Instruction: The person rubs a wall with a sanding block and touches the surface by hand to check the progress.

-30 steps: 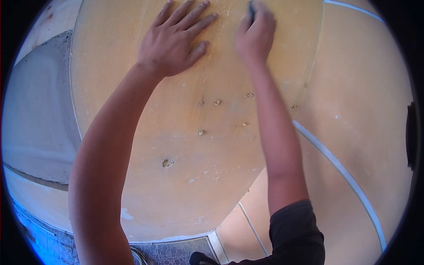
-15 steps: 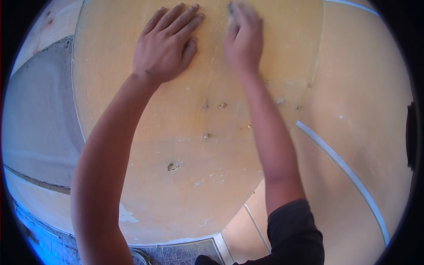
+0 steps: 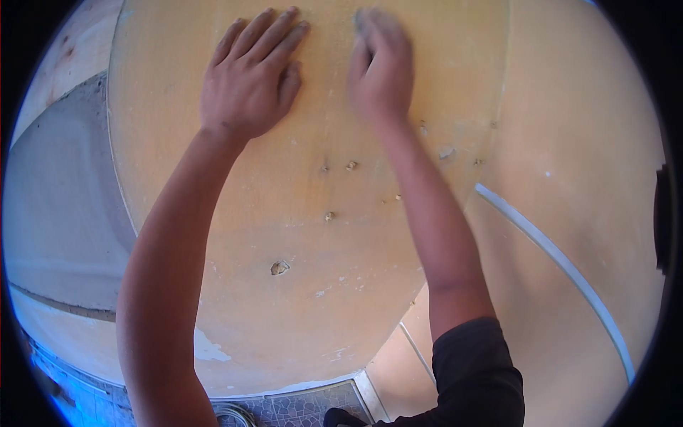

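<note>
My left hand point(image 3: 249, 78) lies flat against a yellowish painted wall point(image 3: 313, 249), fingers stretched out and slightly apart. To its right, my right hand point(image 3: 384, 67) is at the same wall, smeared by motion. Its fingers are bent together, and a small dark thing shows at the fingertips, too blurred to name. Below the hands, the wall has several small plugged holes point(image 3: 351, 165), a larger chipped hole point(image 3: 279, 267) and pale flaked patches.
A grey plastered area point(image 3: 64, 192) borders the wall on the left. At right, a white strip point(image 3: 562, 263) runs down the adjoining wall. A coiled hose or cable point(image 3: 233, 414) lies on the patterned floor point(image 3: 299, 406) at the bottom.
The view has shifted slightly, so both hands appear a little further left. My right hand is blurred in both frames; my left hand keeps its flat pose on the wall.
</note>
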A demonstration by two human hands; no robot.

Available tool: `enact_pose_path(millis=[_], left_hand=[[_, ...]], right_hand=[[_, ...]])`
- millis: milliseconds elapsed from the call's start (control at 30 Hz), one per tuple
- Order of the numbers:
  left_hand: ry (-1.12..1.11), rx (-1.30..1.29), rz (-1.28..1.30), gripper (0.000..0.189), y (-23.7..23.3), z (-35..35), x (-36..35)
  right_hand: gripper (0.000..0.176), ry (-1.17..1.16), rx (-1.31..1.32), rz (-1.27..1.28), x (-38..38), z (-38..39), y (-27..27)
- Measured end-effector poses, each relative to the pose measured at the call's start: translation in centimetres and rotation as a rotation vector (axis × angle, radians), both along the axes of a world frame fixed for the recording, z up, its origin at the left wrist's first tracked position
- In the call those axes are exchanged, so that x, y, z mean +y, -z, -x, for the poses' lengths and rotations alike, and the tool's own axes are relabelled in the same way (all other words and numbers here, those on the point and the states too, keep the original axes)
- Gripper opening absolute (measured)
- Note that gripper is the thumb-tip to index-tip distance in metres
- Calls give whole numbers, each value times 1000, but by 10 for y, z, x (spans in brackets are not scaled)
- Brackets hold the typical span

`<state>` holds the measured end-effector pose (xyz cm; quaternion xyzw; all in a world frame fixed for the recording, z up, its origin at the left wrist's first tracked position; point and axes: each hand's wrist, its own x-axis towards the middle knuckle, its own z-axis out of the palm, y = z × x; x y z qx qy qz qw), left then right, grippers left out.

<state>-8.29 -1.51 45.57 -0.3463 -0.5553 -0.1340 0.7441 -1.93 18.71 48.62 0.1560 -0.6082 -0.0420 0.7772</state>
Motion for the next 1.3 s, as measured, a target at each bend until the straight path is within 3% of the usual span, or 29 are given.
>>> enact_pose_path(millis=[67, 100, 133, 200, 267, 300, 367, 433, 500, 600, 667, 700, 733, 833, 867, 933, 1000, 1033, 1100, 1133, 1200, 1233, 1300], left_hand=[[27, 14, -1, 50, 2, 0, -3], [32, 19, 13, 50, 7, 0, -4], [22, 6, 13, 50, 9, 1, -7], [-3, -8, 15, 51, 10, 2, -11], [-8, -19, 13, 51, 14, 1, -14], [-14, -25, 15, 52, 15, 1, -14], [-22, -28, 10, 52, 13, 1, -13], [-25, -50, 11, 52, 18, -1, -12], [-52, -80, 14, 54, 17, -3, -13], [-81, -127, 41, 58, 26, -3, -22], [-118, -145, 35, 59, 28, -2, -28], [-136, -170, 53, 60, 33, -3, -28], [-139, -179, 58, 60, 38, -2, -27], [-152, -184, 10, 60, 36, 0, -26], [-145, -193, 6, 59, 36, -1, -26], [-142, -202, 9, 59, 38, -2, -26], [-140, -206, -4, 59, 41, 1, -27], [-139, -205, -5, 59, 44, 0, -29], [-169, -231, 29, 59, 53, 0, -40], [-174, -229, 26, 59, 57, 0, -48], [-206, -240, 67, 59, 69, 3, -59], [-209, -251, 67, 59, 75, 4, -62], [-213, -256, 33, 61, 83, 4, -63]], right_hand=[[27, -32, 74, -103, 8, -8, 44], [29, 23, -16, -142, 15, -20, 56], [30, 71, -100, -193, 22, -29, 57], [28, 93, -10, -215, 47, -30, 7], [28, 128, 39, 76, 67, -34, -55], [28, 129, 41, 80, 58, -38, -65], [37, 130, 29, 493, 30, -35, -81], [28, 42, 80, 233, 26, -9, -48], [28, 21, 67, -190, 8, 1, 2], [28, 73, -96, -361, 20, -28, 16], [28, 136, -39, -349, 40, -31, -24], [28, 122, 1, -242, 52, -27, -51], [28, 124, 17, 36, 45, -31, -66], [40, 141, 117, 227, 19, -11, -71], [27, 30, 126, 113, 14, -3, -56], [28, -92, 36, -59, -21, 3, 6], [34, -46, -139, -242, -36, -3, 65], [34, -44, -138, -242, -29, -5, 66], [38, 80, -216, -498, -5, -18, 55], [39, 24, -176, -497, 13, -19, 28], [30, -84, -65, -150, 35, -23, -25], [32, 19, 97, -51, 46, -20, -50], [35, 36, 128, 61, 28, -6, -43]])
